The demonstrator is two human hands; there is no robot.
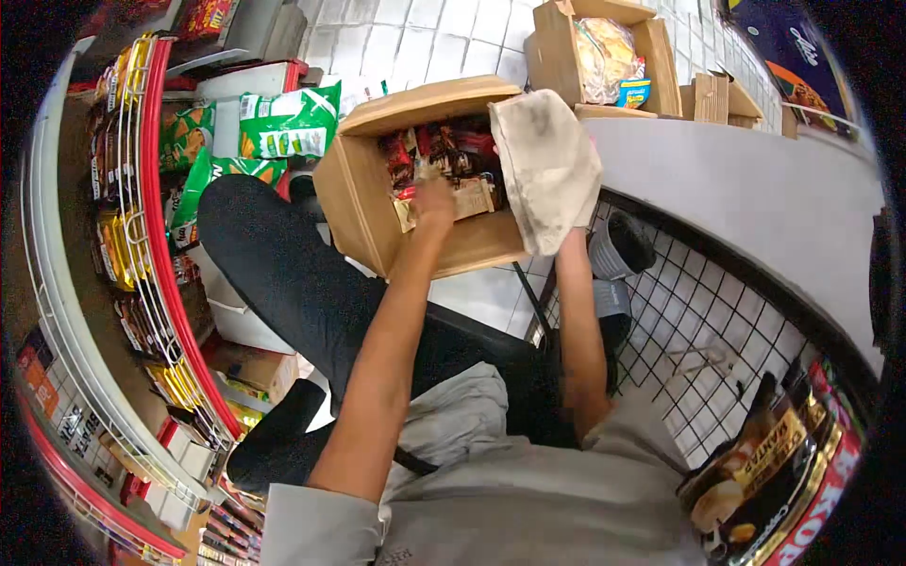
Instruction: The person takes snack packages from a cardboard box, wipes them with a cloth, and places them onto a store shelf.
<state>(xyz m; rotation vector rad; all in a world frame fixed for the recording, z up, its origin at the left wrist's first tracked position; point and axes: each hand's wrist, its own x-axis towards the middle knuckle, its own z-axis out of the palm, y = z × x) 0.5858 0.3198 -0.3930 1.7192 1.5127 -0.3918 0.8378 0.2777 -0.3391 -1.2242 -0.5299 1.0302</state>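
An open cardboard box (354,203) stands in front of my legs with red and dark snack packets (458,151) inside. My left hand (434,200) reaches into it, over a cream-coloured packet (472,198). Motion smears its fingers, so whether they grip anything does not show. At the box's right side hangs a stained off-white cloth (547,170). My right arm runs up behind this cloth, which covers nearly all of my right hand (573,243); the hand appears to hold it up.
Red-edged shelves (162,236) of packaged snacks line the left. Green snack bags (288,123) lie beside the box. Another carton (661,61) stands at the back right, near a grey panel (727,179). Black wire mesh (698,311) and coffee packs (755,472) are at my right.
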